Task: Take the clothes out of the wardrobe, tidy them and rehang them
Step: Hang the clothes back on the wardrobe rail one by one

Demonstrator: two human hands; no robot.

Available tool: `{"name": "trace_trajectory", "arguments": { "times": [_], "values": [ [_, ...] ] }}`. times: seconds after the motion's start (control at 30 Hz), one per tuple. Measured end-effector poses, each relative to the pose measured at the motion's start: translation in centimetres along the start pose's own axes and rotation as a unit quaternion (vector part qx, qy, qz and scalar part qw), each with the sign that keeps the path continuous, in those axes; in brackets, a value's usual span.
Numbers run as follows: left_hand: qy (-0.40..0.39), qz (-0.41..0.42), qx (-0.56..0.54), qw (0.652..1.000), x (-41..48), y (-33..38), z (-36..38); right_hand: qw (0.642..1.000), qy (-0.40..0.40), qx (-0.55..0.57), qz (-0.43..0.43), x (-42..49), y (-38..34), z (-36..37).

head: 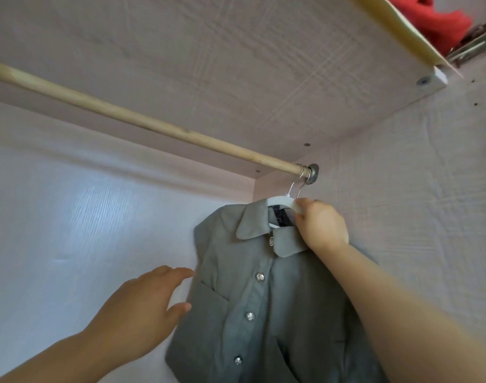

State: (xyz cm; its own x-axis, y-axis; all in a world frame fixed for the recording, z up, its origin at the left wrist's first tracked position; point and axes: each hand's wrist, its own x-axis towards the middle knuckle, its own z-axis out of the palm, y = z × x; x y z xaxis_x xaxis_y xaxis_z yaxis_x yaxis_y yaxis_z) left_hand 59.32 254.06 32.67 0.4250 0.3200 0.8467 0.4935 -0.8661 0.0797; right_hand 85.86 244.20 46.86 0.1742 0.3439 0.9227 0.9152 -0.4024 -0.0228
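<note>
A grey collared shirt [264,305] with silver buttons hangs on a white hanger [280,200]. The hanger's metal hook sits on the wooden rail [142,121] at its far right end, close to the wardrobe's right wall. My right hand [320,225] grips the hanger's right shoulder at the collar. My left hand [142,308] reaches in with fingers relaxed and spread, its fingertips at the shirt's left sleeve edge, holding nothing.
The rest of the rail to the left carries nothing. A shelf board [236,64] lies just above the rail. Red cloth [435,20] sits on top of that shelf at the upper right. The wardrobe's pale back panel [84,230] is behind the shirt.
</note>
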Motion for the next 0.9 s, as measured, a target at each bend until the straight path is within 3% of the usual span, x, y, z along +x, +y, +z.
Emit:
{"name": "trace_trajectory", "arguments": {
  "times": [0.63,0.77,0.9],
  "values": [
    [-0.041,-0.040,0.002,0.998,-5.4,-1.0,-5.7,0.992,-0.101,-0.069,0.024,-0.8,-3.4,-5.3],
    [-0.060,-0.065,0.001,0.996,-6.5,-1.2,-6.9,0.994,-0.049,-0.094,-0.018,-3.6,-4.5,-4.9],
    [-0.112,-0.096,0.016,0.989,-8.8,-2.1,-7.7,0.996,-0.025,0.006,-0.088,-9.3,-8.2,-3.4]
  ]
}}
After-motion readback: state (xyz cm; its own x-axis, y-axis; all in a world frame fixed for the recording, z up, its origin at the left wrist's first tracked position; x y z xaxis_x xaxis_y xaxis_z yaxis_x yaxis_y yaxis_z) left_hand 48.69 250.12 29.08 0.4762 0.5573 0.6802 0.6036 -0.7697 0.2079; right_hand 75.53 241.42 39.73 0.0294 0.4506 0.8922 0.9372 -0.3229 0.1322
